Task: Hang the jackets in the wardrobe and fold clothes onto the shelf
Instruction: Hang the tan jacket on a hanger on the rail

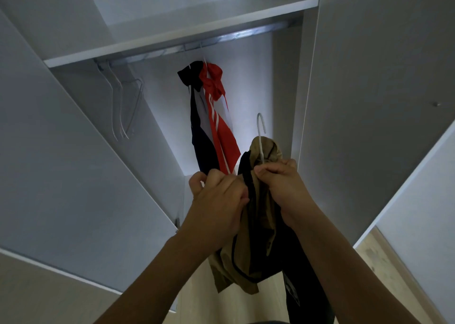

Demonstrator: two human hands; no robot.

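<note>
White wardrobe (369,77) fills the frame, doors swung open at lower left and right; pale floor shows at the bottom edge. Shelf (182,30) crosses the upper part, with the metal rail (221,39) just beneath it.

Already on the rail, centre frame: red and navy jacket (211,116) on its own hanger. Upper left: a few empty hangers (123,107) on the rail, well apart from that jacket.

Lower centre: tan and navy jacket (248,237), bunched between both hands, well below the rail, not yet hung. White hanger (261,136) sticks up out of its collar, hook free above the fabric.

Left hand (216,200): fingers curled, gripping the dark edge of the tan and navy jacket. Right hand (283,185): curled tight on the collar fabric at the base of the hanger neck. Both hands raised at the wardrobe opening, close together, forearms converging from the bottom corners.

Risks, as judgement:
- Garment looks gathered, not spread over the hanger shoulders; it may slide off one side once let go.
- Hook points away from the rail, so the lift could miss or snag the hung jacket close by.
- Dark part trails low; it could drag the load sideways.
</note>
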